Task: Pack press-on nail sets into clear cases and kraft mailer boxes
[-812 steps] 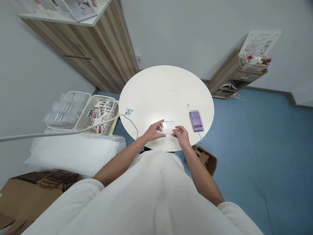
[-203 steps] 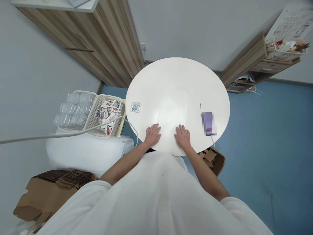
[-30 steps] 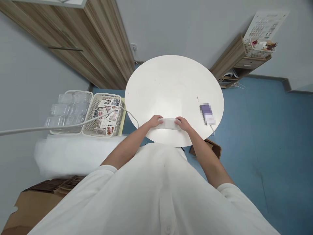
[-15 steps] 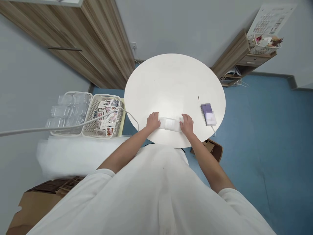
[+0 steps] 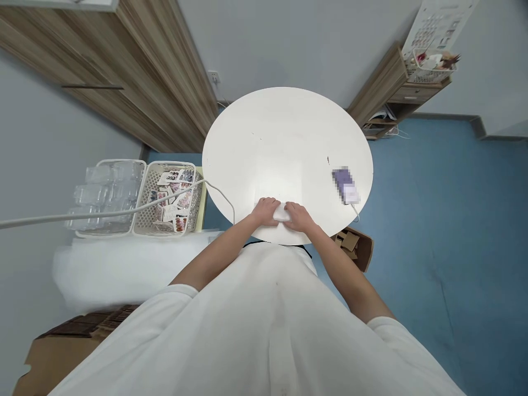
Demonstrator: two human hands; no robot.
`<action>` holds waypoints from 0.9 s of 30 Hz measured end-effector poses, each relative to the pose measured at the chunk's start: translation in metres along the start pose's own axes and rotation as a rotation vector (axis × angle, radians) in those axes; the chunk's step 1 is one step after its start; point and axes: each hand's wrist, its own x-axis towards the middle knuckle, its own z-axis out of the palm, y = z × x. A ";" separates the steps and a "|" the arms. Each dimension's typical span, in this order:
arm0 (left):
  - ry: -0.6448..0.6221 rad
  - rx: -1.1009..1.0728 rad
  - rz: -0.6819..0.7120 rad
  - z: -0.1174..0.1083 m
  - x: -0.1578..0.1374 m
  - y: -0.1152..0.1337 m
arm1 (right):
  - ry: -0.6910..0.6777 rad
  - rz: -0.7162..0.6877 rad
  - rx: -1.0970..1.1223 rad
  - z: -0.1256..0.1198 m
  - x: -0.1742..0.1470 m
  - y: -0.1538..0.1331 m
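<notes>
A small white bundle of what looks like soft packing wrap (image 5: 281,212) lies near the front edge of the round white table (image 5: 284,126). My left hand (image 5: 265,212) grips its left end, fingers curled over the top. From the other side, my right hand (image 5: 298,216) closes on the right end. Only the middle of the bundle shows between the hands, and whatever it may contain is hidden.
A blurred purple phone-like item (image 5: 344,181) with a cable lies at the table's right. Left of the table stand a basket of nail sets (image 5: 141,220) and one of clear plastic boxes (image 5: 134,224). A white cable (image 5: 165,202) crosses over them. An open carton (image 5: 365,250) sits below right.
The flat white strip has been folded into a short bundle. Both hands have come inward, close together, with its ends. The view has shifted slightly.
</notes>
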 end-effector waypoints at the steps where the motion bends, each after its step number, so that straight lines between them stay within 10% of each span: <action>1: -0.022 -0.011 0.007 0.000 -0.005 0.001 | -0.026 0.006 0.027 -0.001 -0.005 -0.002; 9: -0.028 -0.052 -0.034 0.003 -0.041 0.008 | -0.069 -0.049 0.110 -0.007 -0.025 -0.019; 27: 0.153 -0.447 -0.578 0.003 -0.027 -0.058 | 0.192 0.489 0.399 0.003 0.008 0.015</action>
